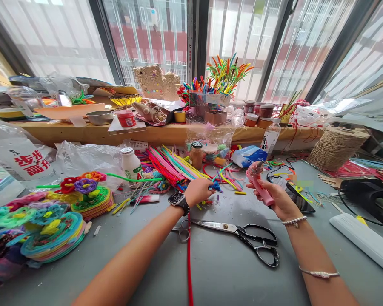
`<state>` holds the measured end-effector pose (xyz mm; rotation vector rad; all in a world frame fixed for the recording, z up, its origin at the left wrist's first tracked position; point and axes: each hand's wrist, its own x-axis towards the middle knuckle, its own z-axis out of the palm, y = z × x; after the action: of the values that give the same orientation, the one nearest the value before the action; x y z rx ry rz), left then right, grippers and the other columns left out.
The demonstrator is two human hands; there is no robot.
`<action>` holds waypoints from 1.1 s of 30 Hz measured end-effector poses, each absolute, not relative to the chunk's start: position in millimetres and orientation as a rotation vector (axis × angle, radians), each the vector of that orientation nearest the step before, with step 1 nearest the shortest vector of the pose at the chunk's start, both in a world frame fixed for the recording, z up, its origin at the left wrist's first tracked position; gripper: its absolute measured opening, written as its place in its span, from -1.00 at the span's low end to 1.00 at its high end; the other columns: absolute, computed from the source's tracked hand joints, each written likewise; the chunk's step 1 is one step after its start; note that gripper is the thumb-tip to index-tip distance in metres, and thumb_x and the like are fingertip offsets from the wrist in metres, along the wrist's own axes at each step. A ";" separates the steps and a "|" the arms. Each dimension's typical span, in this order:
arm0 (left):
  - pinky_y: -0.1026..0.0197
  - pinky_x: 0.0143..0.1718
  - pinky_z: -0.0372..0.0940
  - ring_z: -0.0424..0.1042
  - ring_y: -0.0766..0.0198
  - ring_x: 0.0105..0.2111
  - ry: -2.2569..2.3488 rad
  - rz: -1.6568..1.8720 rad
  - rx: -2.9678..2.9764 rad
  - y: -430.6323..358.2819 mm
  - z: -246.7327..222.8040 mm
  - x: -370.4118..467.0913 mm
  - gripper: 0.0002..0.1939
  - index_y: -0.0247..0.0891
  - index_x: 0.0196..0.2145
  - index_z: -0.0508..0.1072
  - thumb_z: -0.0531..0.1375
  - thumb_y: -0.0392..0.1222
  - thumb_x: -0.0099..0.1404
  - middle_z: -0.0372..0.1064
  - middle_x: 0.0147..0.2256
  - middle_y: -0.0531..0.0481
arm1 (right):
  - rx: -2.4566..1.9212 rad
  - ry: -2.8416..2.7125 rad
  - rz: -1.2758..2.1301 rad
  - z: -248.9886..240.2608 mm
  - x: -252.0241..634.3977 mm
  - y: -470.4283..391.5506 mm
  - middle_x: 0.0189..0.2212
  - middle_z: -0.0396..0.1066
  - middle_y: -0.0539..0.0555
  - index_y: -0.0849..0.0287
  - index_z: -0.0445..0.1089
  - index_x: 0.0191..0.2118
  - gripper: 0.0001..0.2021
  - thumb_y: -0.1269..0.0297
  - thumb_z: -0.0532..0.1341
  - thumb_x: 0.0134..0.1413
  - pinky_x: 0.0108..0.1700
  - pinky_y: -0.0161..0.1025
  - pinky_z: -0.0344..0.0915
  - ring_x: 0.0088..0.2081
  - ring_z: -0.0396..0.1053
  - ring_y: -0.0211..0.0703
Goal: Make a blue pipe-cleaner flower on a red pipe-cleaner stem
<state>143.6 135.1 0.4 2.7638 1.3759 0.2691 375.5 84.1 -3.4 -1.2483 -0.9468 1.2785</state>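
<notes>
My right hand (272,193) is wrapped round a pink glue gun (261,187), its dark nozzle tilted up. Near the middle of the table, my left hand (199,190) has its fingers pinched together beside a small blue fuzzy piece (215,186); what they grip is too small to make out. Behind that hand lies a bundle of colourful pipe cleaners (169,163). Large black-handled scissors (232,228) rest between my forearms, their blades pointing left. A small pair of scissors (183,231) and a long red pipe cleaner (189,267) are below my left wrist.
Fuzzy flower pieces (51,225) are heaped at the left. A white bottle (131,165) and a brown jar (196,156) stand at the back. A twine spool (336,146), a phone (298,199) and a white long object (364,240) are on the right.
</notes>
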 end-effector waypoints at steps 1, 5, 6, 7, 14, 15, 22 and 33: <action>0.29 -0.50 0.14 0.38 0.19 -0.40 1.380 0.268 2.753 134.2 0.2 143.2 -0.77 -0.25 -0.41 0.43 0.02 -0.13 0.13 0.41 -0.45 -0.06 | -1.252 -0.952 1.275 -3.0 374.7 83.8 -0.38 0.43 0.09 0.25 0.43 -0.41 -0.77 0.19 0.21 -0.20 -0.58 -0.41 0.14 -0.58 0.20 -0.36; 0.30 -0.48 0.14 0.37 0.21 -0.37 1.361 0.277 2.728 130.1 -4.4 144.6 -0.77 -0.20 -0.37 0.44 0.02 -0.13 0.13 0.43 -0.42 -0.04 | -1.284 -0.996 1.248 -1.9 372.2 82.8 -0.37 0.43 0.10 0.26 0.44 -0.43 -0.75 0.17 0.22 -0.22 -0.59 -0.42 0.12 -0.58 0.20 -0.37; 0.31 -0.47 0.15 0.37 0.21 -0.37 1.349 0.276 2.724 129.7 -6.1 145.7 -0.78 -0.19 -0.37 0.45 0.03 -0.13 0.12 0.43 -0.42 -0.03 | -1.296 -1.007 1.239 -2.0 371.9 82.9 -0.37 0.43 0.11 0.26 0.44 -0.43 -0.74 0.16 0.22 -0.23 -0.59 -0.41 0.12 -0.58 0.20 -0.37; 0.31 -0.46 0.15 0.37 0.21 -0.36 1.338 0.272 2.719 129.6 -7.8 147.1 -0.79 -0.17 -0.38 0.45 0.04 -0.13 0.11 0.43 -0.42 -0.02 | -1.307 -1.018 1.232 -2.4 371.8 83.2 -0.37 0.43 0.11 0.26 0.44 -0.43 -0.74 0.15 0.22 -0.23 -0.59 -0.41 0.11 -0.57 0.21 -0.36; 0.28 -0.44 0.17 0.38 0.16 -0.34 1.340 0.293 2.656 132.6 -14.4 155.5 -0.80 -0.13 -0.35 0.45 0.12 -0.12 0.03 0.44 -0.40 -0.02 | -1.337 -1.078 1.209 -5.6 372.2 85.0 -0.41 0.42 0.09 0.27 0.44 -0.40 -0.72 0.14 0.20 -0.21 -0.60 -0.40 0.08 -0.56 0.19 -0.34; 0.28 -0.45 0.17 0.38 0.15 -0.34 1.351 0.300 2.641 132.3 -14.5 156.0 -0.80 -0.15 -0.37 0.45 0.12 -0.12 0.03 0.44 -0.41 -0.04 | -1.343 -1.079 1.209 -5.4 372.1 84.7 -0.42 0.42 0.09 0.27 0.44 -0.41 -0.72 0.14 0.20 -0.21 -0.60 -0.40 0.07 -0.56 0.19 -0.35; 0.27 -0.46 0.15 0.37 0.15 -0.37 1.397 0.396 2.497 129.6 -14.0 156.9 -0.83 -0.25 -0.45 0.43 0.10 -0.14 0.06 0.41 -0.47 -0.07 | -1.350 -1.088 1.209 -2.6 371.4 82.5 -0.43 0.41 0.10 0.28 0.45 -0.42 -0.71 0.13 0.20 -0.22 -0.58 -0.41 0.08 -0.56 0.19 -0.34; 0.34 -0.47 0.19 0.33 0.32 -0.47 1.227 0.668 2.266 118.5 33.8 117.4 -0.72 -0.32 -0.45 0.38 0.06 -0.03 0.08 0.38 -0.49 0.01 | -1.362 -1.089 1.203 -6.4 371.9 83.9 -0.33 0.41 0.12 0.26 0.44 -0.35 -0.67 0.11 0.21 -0.23 -0.55 -0.40 0.13 -0.51 0.21 -0.31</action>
<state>117.4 118.5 33.8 2.2664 1.2269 0.6676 371.9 83.9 -6.4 -1.3622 -1.0893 1.2034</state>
